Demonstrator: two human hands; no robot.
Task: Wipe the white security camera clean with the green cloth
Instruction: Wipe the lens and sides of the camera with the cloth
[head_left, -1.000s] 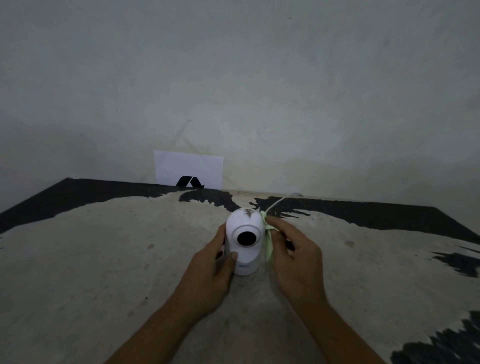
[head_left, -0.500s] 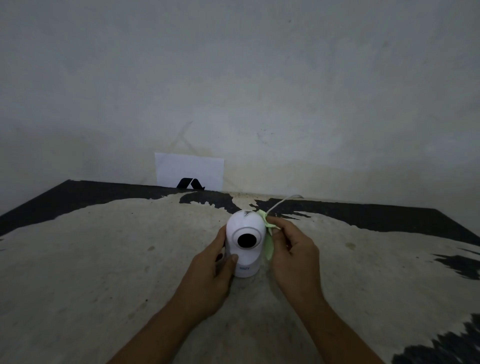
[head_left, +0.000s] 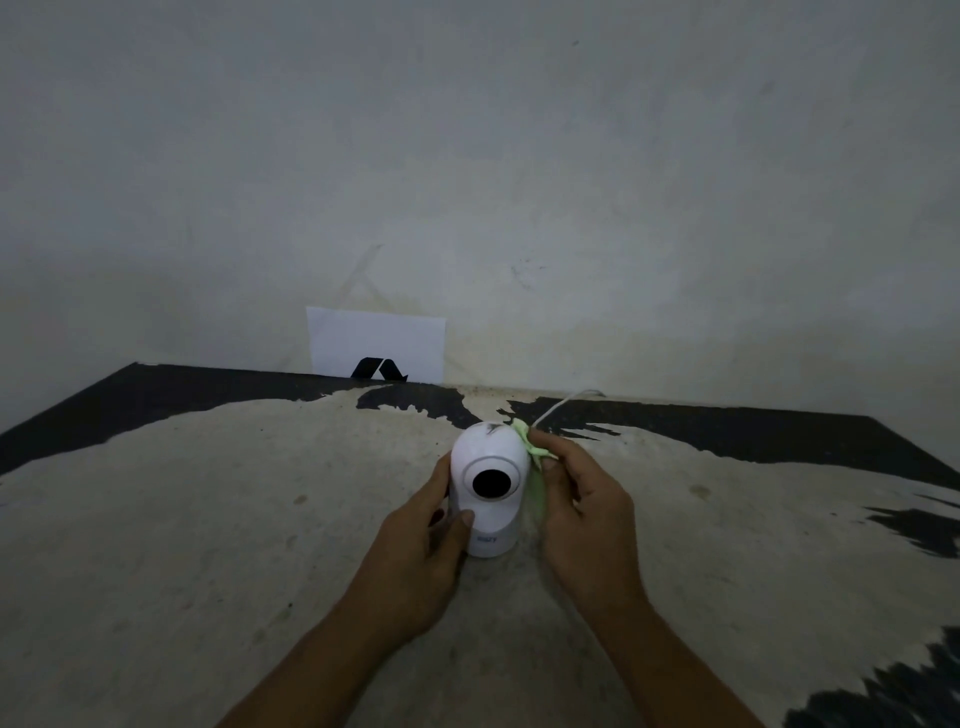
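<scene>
White security camera (head_left: 488, 488) is standing upright on the worn table (head_left: 208, 519); your left hand (head_left: 415, 551) is clasping its base while your right hand (head_left: 582, 514) is pinching the green cloth (head_left: 535, 467) against its side. Be pressing evenly, reaching that dark smudge (head_left: 491, 428) on top.

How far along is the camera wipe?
Mid-wipe. Done: the left hand grips the white security camera, which stands upright on the worn table. In hand: the right hand presses the green cloth against the camera's right side. Left: a dark smudge on top looks unwiped; the front and left side show no cloth contact.
</scene>
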